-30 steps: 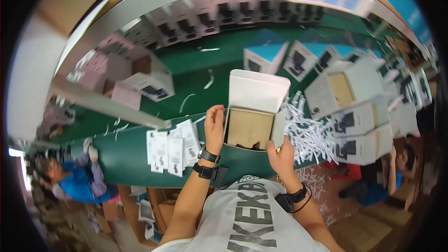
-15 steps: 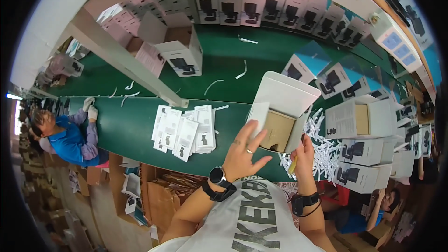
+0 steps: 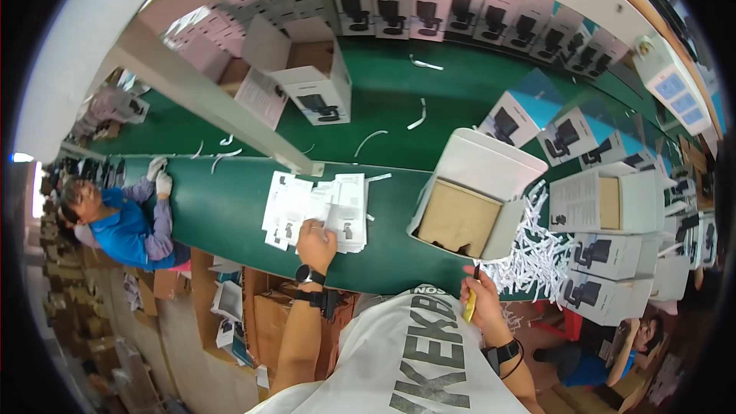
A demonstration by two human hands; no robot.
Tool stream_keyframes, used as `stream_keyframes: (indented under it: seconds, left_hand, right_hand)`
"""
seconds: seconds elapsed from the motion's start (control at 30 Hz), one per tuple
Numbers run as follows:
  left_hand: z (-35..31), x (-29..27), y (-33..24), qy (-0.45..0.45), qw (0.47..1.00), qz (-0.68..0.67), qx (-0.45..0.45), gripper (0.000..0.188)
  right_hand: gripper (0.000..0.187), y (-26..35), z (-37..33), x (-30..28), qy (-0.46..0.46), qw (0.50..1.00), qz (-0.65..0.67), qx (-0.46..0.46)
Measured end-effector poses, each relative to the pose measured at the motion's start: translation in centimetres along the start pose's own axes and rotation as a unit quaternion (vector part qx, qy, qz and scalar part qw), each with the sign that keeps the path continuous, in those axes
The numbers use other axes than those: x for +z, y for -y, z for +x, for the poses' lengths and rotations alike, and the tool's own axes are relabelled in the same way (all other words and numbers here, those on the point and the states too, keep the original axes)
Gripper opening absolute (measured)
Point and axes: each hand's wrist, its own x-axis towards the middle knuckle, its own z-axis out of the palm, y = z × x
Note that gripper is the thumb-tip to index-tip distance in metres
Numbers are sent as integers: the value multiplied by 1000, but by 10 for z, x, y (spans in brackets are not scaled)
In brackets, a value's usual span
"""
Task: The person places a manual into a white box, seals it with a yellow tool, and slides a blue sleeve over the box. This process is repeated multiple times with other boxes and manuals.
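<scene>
My left hand [image 3: 316, 245] is over the piles of white printed leaflets [image 3: 278, 207], its fingers closed on one leaflet [image 3: 317, 203] that looks slightly lifted. In my right hand [image 3: 484, 303], near the table's front edge, is a yellow-handled cutter [image 3: 469, 307] with a dark tip pointing away from me. Just beyond that hand stands a white box [image 3: 498, 159] with its flaps spread, and a brown cardboard insert [image 3: 456, 215] shows inside it. Neither hand touches this box.
Shredded white paper strips [image 3: 537, 261] heap right of the box. Other boxes [image 3: 606, 253] are stacked farther right, and more [image 3: 322, 88] stand on the far green surface. A slanted post [image 3: 222, 103] crosses at left. A co-worker [image 3: 126, 222] is at the far left.
My left hand has left the box and moved left onto the leaflets. My right hand has drawn back from the box with the cutter. The box's insert now shows more fully.
</scene>
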Motion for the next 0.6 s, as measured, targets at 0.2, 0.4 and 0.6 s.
stream_keyframes:
  seconds: [0.2, 0.4, 0.6]
  left_hand:
    - [1, -99, -134, -85, 910, -355, -195, 22]
    - [-14, -113, -207, -78, 912, -280, 289, 37]
    - [18, -97, -259, 4, 949, -184, 254, 64]
  right_hand:
    - [23, -3, -12, -23, -38, 998, 5, 40]
    - [20, -4, -5, -11, -30, 999, 5, 44]
    - [20, 17, -16, -12, -52, 998, -37, -29]
